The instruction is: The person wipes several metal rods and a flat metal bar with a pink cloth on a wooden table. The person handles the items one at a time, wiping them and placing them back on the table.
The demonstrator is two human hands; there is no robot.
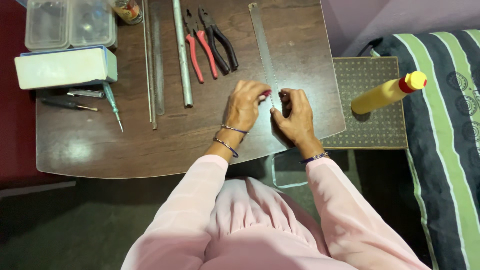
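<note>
In the middle of the frame, the left hand (pixel 245 105) pinches a small red thing (pixel 266 93) and the right hand (pixel 295 117) presses the long metal ruler (pixel 264 50), while the 2 pliers (pixel 210 42) lie untouched above.

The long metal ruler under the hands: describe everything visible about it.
The long metal ruler is a thin, flat, silvery-grey strip that looks like steel, with fine marks along its edge. It lies flat on the dark wooden table, running from the far edge toward the person, slightly slanted. Its near end is hidden between the left hand and the right hand, whose fingertips press on or beside it. The left hand also seems to pinch something small and red against it. The black-handled pliers lie left of it, apart.
</note>
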